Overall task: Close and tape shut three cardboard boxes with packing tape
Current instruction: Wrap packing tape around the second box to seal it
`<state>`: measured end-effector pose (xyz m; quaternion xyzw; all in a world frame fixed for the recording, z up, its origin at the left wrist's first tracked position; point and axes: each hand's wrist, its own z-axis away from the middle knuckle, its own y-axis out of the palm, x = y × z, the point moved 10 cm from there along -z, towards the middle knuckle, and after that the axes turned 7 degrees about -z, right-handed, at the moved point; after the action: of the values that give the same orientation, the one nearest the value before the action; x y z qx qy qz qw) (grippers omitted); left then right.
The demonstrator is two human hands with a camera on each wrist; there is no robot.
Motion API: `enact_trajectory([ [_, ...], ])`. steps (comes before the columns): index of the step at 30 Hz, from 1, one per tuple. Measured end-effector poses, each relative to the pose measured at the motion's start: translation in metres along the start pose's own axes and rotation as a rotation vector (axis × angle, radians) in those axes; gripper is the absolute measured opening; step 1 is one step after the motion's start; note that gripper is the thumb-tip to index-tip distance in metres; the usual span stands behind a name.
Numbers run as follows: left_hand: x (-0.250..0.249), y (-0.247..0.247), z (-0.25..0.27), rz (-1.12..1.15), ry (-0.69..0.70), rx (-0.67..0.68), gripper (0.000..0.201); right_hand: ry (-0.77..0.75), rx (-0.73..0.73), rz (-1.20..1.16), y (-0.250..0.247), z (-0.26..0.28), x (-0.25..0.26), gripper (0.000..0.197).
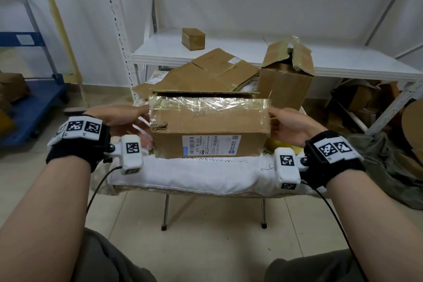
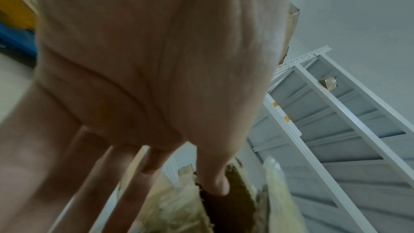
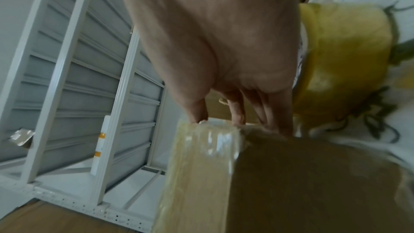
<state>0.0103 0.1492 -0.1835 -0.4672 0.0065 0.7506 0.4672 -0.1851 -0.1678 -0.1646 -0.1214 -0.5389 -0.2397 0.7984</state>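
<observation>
I've got the near box (image 1: 209, 126) centre frame in the head view, sitting on the cloth-covered folding table (image 1: 194, 174), label side toward me. Left hand (image 1: 119, 119) on its left end, right hand (image 1: 290, 127) on its right end, fingers laid fairly straight along the cardboard with thumbs up at the top corners. Reads as a two-sided clamp so the box stays square while I turn or seat it, not a curl around anything. Old glossy tape (image 1: 208, 104) runs along the near top edge; a dark gap shows behind it, so the top looks not yet shut, I judge.

Two more boxes wait behind: a flattened-looking one (image 1: 217, 71) upper centre, and a tall open box (image 1: 286, 78) upper right with flaps standing. Small box (image 1: 193, 38) on the white shelf (image 1: 343, 57). No tape roll seen in any view.

Left wrist view adds what the head view hides: the left thumb (image 2: 212, 180) presses at a torn, dark patch on the box end, fingers (image 2: 125, 174) spread wide. Right wrist view shows right fingertips (image 3: 237, 112) touching the taped top corner (image 3: 206, 141), plus a yellow floral print on the cloth (image 3: 345, 56), lower blur aside.
</observation>
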Motion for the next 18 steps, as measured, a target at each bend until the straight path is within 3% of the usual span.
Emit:
enact_trajectory([
  [5, 0.012, -0.010, -0.007, -0.021, -0.027, 0.008, 0.050, -0.016, 0.106, 0.056, 0.011, 0.006, 0.001, 0.029],
  [11, -0.024, -0.017, 0.002, 0.015, 0.183, -0.033, 0.031, -0.062, 0.078, 0.025, 0.012, 0.006, 0.002, 0.023],
  [14, -0.028, -0.028, 0.003, 0.037, 0.236, -0.058, 0.035, -0.088, 0.025, -0.005, 0.011, 0.006, 0.007, 0.022],
  [18, -0.036, -0.032, 0.008, 0.140, 0.319, -0.095, 0.043, -0.093, 0.110, -0.103, 0.024, 0.006, 0.009, 0.055],
])
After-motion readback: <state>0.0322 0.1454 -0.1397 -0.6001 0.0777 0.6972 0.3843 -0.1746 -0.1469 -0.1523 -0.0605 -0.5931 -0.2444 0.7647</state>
